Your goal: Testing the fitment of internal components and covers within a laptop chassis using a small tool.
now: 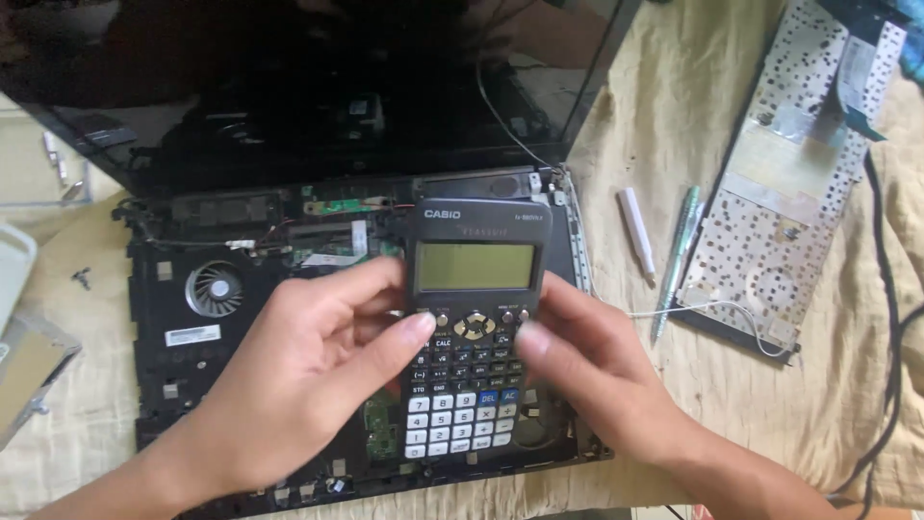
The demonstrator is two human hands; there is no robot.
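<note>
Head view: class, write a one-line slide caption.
Both hands, left and right, hold a dark calculator above an opened laptop on cloth.

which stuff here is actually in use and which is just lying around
In use: calculator, held by left hand and right hand.

Lying about: opened laptop with fan, removed keyboard, white pen, green pen, black cable, cloth.

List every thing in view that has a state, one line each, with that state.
Calculator: held over the laptop, display blank.
Left hand: gripping the calculator, thumb on keys.
Right hand: gripping the calculator, thumb on keys.
Laptop: open, keyboard off, fan exposed, screen dark.
Keyboard: removed, face down.
White pen: lying on cloth.
</note>
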